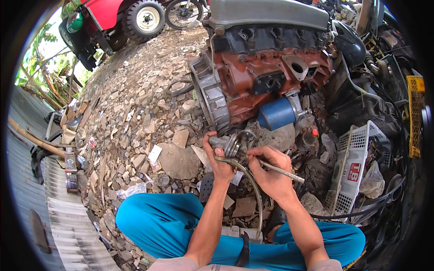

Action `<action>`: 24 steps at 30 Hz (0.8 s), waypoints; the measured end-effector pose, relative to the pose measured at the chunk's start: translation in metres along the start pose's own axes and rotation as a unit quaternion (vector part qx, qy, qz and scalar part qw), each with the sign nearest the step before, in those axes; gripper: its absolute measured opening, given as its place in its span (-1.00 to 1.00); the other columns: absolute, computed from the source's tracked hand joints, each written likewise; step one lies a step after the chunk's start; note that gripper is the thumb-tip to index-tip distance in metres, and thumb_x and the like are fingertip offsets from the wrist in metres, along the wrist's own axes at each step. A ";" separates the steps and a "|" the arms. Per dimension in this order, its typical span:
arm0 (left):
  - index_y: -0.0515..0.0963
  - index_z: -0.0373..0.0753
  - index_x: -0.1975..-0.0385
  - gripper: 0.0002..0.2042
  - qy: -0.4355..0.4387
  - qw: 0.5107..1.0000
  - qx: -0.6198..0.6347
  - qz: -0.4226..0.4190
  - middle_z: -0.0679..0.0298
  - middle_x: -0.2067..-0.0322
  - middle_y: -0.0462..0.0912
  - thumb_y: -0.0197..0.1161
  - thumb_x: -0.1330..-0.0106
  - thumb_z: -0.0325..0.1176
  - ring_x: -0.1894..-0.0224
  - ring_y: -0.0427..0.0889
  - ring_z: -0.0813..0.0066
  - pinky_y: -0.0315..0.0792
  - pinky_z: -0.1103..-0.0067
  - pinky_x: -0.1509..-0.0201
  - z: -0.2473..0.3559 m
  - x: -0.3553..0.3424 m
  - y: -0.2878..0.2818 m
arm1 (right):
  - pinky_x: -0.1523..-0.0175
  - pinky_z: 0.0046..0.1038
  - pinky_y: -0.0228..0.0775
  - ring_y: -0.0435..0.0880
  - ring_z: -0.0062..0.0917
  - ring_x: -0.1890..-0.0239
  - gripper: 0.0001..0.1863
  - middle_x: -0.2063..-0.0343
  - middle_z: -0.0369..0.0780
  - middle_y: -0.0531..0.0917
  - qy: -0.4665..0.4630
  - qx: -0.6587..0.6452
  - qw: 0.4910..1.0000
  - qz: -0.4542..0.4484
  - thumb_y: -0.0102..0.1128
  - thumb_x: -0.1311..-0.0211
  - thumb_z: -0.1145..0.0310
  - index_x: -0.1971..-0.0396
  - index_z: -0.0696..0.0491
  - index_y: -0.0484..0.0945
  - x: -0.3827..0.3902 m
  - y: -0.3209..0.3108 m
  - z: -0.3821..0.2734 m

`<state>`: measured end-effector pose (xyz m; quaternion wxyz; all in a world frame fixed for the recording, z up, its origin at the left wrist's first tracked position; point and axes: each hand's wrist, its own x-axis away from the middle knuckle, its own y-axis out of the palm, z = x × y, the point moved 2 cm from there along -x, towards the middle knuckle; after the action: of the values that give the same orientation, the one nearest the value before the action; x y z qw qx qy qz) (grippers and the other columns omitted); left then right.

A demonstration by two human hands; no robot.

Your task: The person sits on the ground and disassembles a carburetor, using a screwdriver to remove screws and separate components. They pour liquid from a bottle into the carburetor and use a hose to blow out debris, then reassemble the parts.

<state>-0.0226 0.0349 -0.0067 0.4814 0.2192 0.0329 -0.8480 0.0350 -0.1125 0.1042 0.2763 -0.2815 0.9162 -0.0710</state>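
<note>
The metal component [232,145], a small assembly with a ringed flange, is held above the rubble ground [142,113], in front of the lower left end of the red-brown engine block [235,74]. The left hand [221,169] supports it from the left, with the fingers curled around its body. The right hand [275,171] is at the component's right side, its thumb and forefinger closed on a slim metal rod [289,174], the free end of which points to the lower right. Contact between the rod's inner end and the component cannot be determined.

A curved hose [257,189] runs from the left hand, between the forearms, down toward the blue trousers [158,221]; whether the fingers pinch it cannot be told.

The engine carries a grey valve cover [271,14] on top, an aluminium bell housing [212,92] at its left end and a blue canister filter [275,114] low on its near side. A red-capped bottle [307,139] stands near the right hand; a white plastic crate [350,176] lies tilted farther right.
</note>
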 end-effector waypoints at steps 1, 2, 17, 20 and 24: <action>0.25 -0.29 -0.15 -0.31 -0.003 1.000 -0.006 -0.003 0.19 0.03 0.28 -0.11 -0.39 0.29 0.05 0.29 0.40 0.19 0.43 -0.13 0.001 0.000 0.000 | 0.36 -0.51 0.50 0.70 -0.49 0.50 -0.88 0.46 -0.13 0.70 0.014 -0.004 1.000 -0.003 0.25 -0.09 0.58 0.34 0.23 0.65 -0.001 0.000 0.002; 0.25 -0.29 -0.15 -0.31 0.002 1.000 -0.006 0.000 0.19 0.04 0.28 -0.11 -0.40 0.29 0.06 0.29 0.40 0.20 0.44 -0.12 0.000 0.000 0.000 | 0.36 -0.50 0.50 0.70 -0.49 0.49 -0.88 0.46 -0.13 0.70 0.027 -0.008 1.000 -0.006 0.25 -0.09 0.58 0.34 0.23 0.65 -0.002 0.000 0.002; 0.26 -0.27 -0.13 -0.33 -0.034 0.998 0.053 -0.024 0.23 0.19 0.36 -0.04 -0.36 0.27 0.20 0.39 0.47 0.30 0.51 0.05 0.004 0.005 0.008 | 0.36 -0.61 0.45 0.62 -0.72 0.46 -0.86 0.52 -0.24 0.70 0.179 -0.152 0.970 -0.059 0.22 -0.19 0.53 0.30 0.25 0.67 -0.005 -0.011 0.027; 0.25 -0.26 -0.13 -0.32 -0.010 0.999 0.027 -0.024 0.23 0.21 0.38 -0.05 -0.36 0.30 0.22 0.41 0.47 0.31 0.52 0.07 0.003 0.004 0.007 | 0.30 -0.59 0.50 0.66 -0.67 0.43 -0.84 0.48 -0.21 0.69 0.104 -0.043 0.992 -0.050 0.18 -0.26 0.53 0.24 0.28 0.64 -0.007 -0.012 0.036; 0.24 -0.26 -0.14 -0.28 -0.005 1.000 0.007 -0.007 0.21 0.21 0.39 -0.06 -0.35 0.35 0.20 0.41 0.47 0.31 0.50 0.06 0.005 0.006 0.007 | 0.34 -0.59 0.45 0.64 -0.67 0.46 -0.87 0.51 -0.23 0.69 0.115 -0.096 0.986 -0.074 0.20 -0.23 0.54 0.29 0.25 0.65 -0.001 -0.009 0.032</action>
<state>-0.0205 0.0250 -0.0037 0.4744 0.2179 0.0258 -0.8525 0.0577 -0.1187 0.0809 0.1349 -0.3639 0.9209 -0.0352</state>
